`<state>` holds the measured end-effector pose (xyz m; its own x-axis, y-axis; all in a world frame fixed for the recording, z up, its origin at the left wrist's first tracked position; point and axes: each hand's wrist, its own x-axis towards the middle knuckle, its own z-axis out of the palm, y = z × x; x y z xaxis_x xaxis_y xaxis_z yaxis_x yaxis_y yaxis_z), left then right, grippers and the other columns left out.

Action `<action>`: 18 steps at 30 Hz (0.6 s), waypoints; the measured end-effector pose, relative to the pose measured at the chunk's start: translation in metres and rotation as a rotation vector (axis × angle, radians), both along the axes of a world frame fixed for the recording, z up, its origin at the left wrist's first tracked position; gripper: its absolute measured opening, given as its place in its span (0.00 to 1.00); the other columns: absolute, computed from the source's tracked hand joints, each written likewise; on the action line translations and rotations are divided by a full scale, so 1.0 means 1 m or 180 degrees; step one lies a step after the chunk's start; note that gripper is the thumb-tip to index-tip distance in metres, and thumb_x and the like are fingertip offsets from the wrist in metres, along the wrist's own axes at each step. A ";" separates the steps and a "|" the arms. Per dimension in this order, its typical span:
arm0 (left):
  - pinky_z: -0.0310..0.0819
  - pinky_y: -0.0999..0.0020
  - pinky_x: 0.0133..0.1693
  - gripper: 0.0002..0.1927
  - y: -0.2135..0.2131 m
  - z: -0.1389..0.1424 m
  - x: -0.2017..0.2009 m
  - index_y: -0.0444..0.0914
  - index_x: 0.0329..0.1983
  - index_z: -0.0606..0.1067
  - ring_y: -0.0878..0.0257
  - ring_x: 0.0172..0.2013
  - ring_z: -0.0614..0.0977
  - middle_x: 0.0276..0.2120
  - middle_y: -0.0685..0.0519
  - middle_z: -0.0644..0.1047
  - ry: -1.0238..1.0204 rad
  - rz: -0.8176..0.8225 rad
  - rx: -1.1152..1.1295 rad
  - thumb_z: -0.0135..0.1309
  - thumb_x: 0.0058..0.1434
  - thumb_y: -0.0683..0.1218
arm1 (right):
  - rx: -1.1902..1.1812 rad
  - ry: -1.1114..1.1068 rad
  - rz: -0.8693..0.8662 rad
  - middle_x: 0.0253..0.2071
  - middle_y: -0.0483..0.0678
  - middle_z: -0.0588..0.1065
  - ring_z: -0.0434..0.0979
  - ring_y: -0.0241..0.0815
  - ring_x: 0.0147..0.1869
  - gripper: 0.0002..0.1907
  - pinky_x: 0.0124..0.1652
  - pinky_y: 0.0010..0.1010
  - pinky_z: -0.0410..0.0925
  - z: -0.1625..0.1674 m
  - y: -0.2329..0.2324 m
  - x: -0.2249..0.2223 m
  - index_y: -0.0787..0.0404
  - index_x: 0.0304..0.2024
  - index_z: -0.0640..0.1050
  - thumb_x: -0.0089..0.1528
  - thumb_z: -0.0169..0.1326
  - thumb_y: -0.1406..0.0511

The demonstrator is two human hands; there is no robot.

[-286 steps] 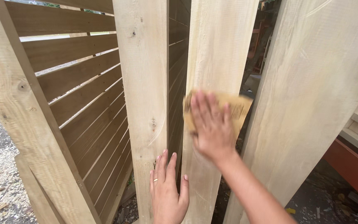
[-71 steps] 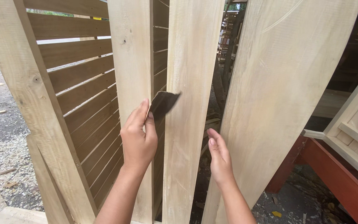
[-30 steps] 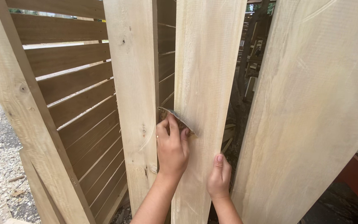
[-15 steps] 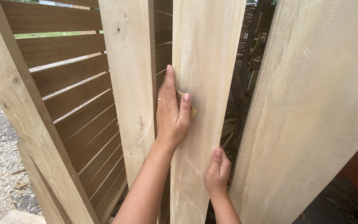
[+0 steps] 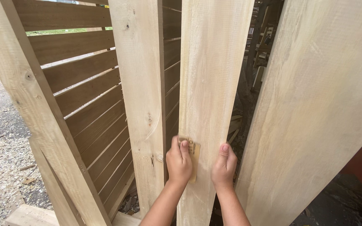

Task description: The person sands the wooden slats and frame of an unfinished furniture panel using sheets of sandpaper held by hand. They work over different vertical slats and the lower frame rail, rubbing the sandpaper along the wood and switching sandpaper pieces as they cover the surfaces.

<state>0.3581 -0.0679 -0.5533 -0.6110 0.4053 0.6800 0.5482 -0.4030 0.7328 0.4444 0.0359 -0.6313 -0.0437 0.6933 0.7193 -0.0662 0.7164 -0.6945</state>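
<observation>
- Head view: left hand (image 5: 178, 162), up near mid-board half a second ago, now presses a folded sandpaper (image 5: 193, 155) low on the middle plank's (image 5: 214, 83) left edge, fingers curled over it.
- Right hand (image 5: 224, 166) pinches that plank's right edge.
- Three pale upright planks, one slatted panel (image 5: 80, 96).

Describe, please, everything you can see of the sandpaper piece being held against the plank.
The sandpaper piece is a small tan-yellow sheet, wrapped over the left edge of the pale upright plank, low down. The left hand presses it there, fingers over its upper part; its lower strip shows beside the palm. The right hand grips the plank's other edge, not touching it.
</observation>
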 end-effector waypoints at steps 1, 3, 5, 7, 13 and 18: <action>0.70 0.64 0.24 0.24 0.006 0.031 -0.005 0.39 0.40 0.73 0.59 0.20 0.80 0.19 0.50 0.77 0.0100 0.0194 0.0023 0.32 0.74 0.59 | -0.0098 -0.0053 -0.0077 0.24 0.42 0.63 0.62 0.33 0.29 0.36 0.32 0.27 0.60 0.001 -0.001 0.000 0.62 0.26 0.65 0.72 0.29 0.41; 0.69 0.62 0.23 0.26 0.019 0.094 -0.015 0.39 0.38 0.73 0.58 0.20 0.80 0.20 0.51 0.77 0.0306 0.0263 0.0380 0.31 0.74 0.60 | -0.0207 -0.0072 -0.0153 0.23 0.43 0.61 0.60 0.34 0.29 0.36 0.32 0.28 0.59 0.003 -0.002 -0.001 0.63 0.26 0.65 0.73 0.29 0.41; 0.72 0.61 0.26 0.26 0.027 0.139 -0.023 0.39 0.37 0.73 0.57 0.22 0.80 0.21 0.51 0.78 0.0241 0.0265 0.0342 0.31 0.75 0.60 | -0.0279 -0.0067 -0.0133 0.22 0.43 0.63 0.61 0.34 0.28 0.37 0.31 0.29 0.60 0.005 -0.005 -0.001 0.63 0.25 0.67 0.72 0.30 0.41; 0.73 0.61 0.26 0.26 0.030 0.148 -0.023 0.39 0.36 0.72 0.58 0.23 0.81 0.23 0.51 0.78 0.0202 0.0303 0.0482 0.32 0.76 0.60 | -0.0090 0.0061 -0.0011 0.24 0.42 0.66 0.64 0.32 0.30 0.36 0.33 0.27 0.62 0.003 -0.005 -0.001 0.63 0.27 0.69 0.71 0.30 0.41; 0.69 0.62 0.24 0.26 0.029 0.010 -0.014 0.36 0.38 0.72 0.57 0.21 0.78 0.22 0.49 0.76 0.0124 0.0123 0.0631 0.31 0.76 0.59 | -0.0032 0.0147 -0.0107 0.25 0.42 0.65 0.62 0.32 0.32 0.36 0.34 0.27 0.61 -0.008 0.000 -0.001 0.64 0.29 0.69 0.72 0.31 0.41; 0.67 0.61 0.22 0.25 -0.002 -0.072 0.004 0.34 0.39 0.69 0.57 0.18 0.74 0.19 0.48 0.73 -0.0164 0.0081 -0.0051 0.31 0.76 0.58 | 0.0097 0.0137 0.0007 0.26 0.41 0.66 0.64 0.31 0.32 0.36 0.34 0.26 0.62 -0.007 0.005 -0.003 0.64 0.29 0.69 0.71 0.31 0.41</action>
